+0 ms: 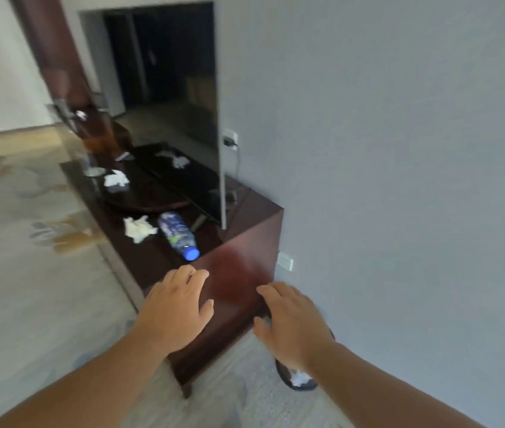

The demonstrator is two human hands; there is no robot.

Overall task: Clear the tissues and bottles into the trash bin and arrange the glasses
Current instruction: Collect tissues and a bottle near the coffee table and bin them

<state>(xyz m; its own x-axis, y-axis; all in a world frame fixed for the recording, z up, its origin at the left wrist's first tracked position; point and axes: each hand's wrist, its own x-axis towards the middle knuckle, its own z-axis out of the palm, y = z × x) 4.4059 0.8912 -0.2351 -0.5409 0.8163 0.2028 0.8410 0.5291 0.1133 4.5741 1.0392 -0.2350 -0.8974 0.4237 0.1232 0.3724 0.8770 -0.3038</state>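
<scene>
A clear plastic bottle [177, 235] with a blue cap lies on its side on the dark wooden cabinet [239, 261]. A crumpled tissue [138, 229] rests just left of it. Farther back lie a second tissue [116, 179] and a third [181, 162] near the TV's foot. A glass [90, 163] stands at the cabinet's far left, blurred. My left hand [177, 307] hovers open just short of the bottle's cap. My right hand [291, 322] is open over the cabinet's near right corner, above a dark trash bin [297, 381] on the floor that holds white tissue.
A flat TV [183, 103] stands on the cabinet against the grey wall, with a socket [229, 140] and cable beside it. A dark round tray [149, 199] lies under the second tissue. Patterned carpet [29, 273] spreads to the left.
</scene>
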